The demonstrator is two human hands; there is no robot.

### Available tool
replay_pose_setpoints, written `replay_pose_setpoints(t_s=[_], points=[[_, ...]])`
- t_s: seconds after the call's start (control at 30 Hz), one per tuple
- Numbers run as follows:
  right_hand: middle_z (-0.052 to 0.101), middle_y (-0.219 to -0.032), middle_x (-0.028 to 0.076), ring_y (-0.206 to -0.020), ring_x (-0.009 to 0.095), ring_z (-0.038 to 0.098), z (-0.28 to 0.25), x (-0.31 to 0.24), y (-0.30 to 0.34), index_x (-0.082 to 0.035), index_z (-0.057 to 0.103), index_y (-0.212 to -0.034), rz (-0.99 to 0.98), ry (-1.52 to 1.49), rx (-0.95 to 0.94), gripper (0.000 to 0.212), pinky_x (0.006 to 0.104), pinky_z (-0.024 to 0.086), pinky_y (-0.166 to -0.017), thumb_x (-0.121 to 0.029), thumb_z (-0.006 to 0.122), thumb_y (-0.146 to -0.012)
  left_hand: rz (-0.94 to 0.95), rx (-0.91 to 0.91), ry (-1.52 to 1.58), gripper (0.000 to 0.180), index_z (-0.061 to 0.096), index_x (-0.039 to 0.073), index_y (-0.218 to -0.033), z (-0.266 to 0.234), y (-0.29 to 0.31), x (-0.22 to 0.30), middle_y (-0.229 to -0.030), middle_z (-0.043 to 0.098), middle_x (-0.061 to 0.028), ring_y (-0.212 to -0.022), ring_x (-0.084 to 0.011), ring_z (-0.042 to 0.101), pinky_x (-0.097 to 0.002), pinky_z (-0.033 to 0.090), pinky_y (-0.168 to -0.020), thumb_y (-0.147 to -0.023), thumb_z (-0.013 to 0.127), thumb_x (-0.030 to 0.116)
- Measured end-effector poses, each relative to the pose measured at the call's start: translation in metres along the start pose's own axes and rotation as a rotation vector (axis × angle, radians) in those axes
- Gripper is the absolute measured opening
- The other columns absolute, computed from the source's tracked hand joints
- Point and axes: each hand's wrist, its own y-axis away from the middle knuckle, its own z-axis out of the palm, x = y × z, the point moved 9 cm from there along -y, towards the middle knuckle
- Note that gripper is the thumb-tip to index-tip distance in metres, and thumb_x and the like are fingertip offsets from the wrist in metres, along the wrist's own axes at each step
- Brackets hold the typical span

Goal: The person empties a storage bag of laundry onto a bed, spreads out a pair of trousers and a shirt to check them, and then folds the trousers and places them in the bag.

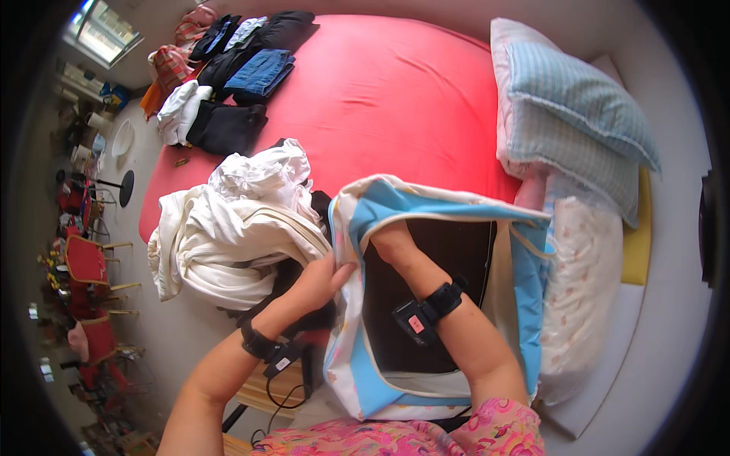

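Fabric storage bag [529,304], the blue and white one: where is it exactly?

Directly before the person, beside the near side of the bed [395,99] with its red sheet. Its mouth gapes upward. What it rests on is hidden, and I can't tell whether the darkness inside is lining or contents.

And the left hand [323,277]?

Its grip is pinched on the bag's left rim, thumb over the white edge.

What about the right hand [389,239]?

That one reaches through the opening and tucks beneath the blue fabric at the far end. The fingers are covered, so I can't tell what its grip is doing. Each wrist wears a black strap with a small device.

What lies to the left of the bag?

A heap with a ribbed cream garment [217,239] in front and a crumpled white garment [262,171] behind it. Farther back, on the bed's far left corner, sit folded blue jeans [260,74], a folded black garment [228,128] and a folded white garment [182,110].

And on the other side?

Clear plastic wraps some pale patterned bedding [582,289], just beside the bag. Beyond it, a blue striped pillow [578,87] lies on top of a stack.
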Motion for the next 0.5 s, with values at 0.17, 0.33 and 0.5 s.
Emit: replay_pose_setpoints(t_s=[0.17,0.33,0.5], points=[[0.056,-0.108,0.005,-0.095,0.015,0.055,-0.021,0.040,0.008,-0.005,0.051,-0.115,0.175,-0.671,-0.172,0.039,0.0302,0.047,-0.081,-0.027,0.061,-0.084,0.075,0.047,-0.185,0.029,0.052,0.007,-0.107,-0.002,0.010,-0.008,-0.085,0.060,-0.0229,-0.080,-0.0410,0.057,-0.0434,0.046,-0.069,-0.089,0.046,0.030],[0.054,-0.117,0.010,-0.104,0.019,0.055,-0.015,0.023,0.032,-0.003,0.046,-0.122,0.226,-0.696,-0.097,0.044,0.0339,0.046,-0.089,-0.030,0.054,-0.088,0.063,-0.003,-0.131,0.032,0.049,0.010,-0.115,-0.008,0.017,-0.043,-0.088,0.061,-0.0197,-0.080,-0.0356,0.060,-0.0388,0.047,-0.071,-0.089,0.046,0.030],[0.055,-0.116,0.008,-0.104,0.019,0.054,-0.008,-0.001,0.033,-0.005,0.050,-0.117,0.343,-0.720,-0.070,0.039,0.0347,0.045,-0.089,-0.032,0.051,-0.089,0.062,-0.200,-0.020,0.039,0.047,0.004,-0.114,-0.011,0.005,-0.031,-0.092,0.061,-0.0125,-0.079,-0.0231,0.059,-0.0316,0.045,-0.072,-0.087,0.053,0.032]])
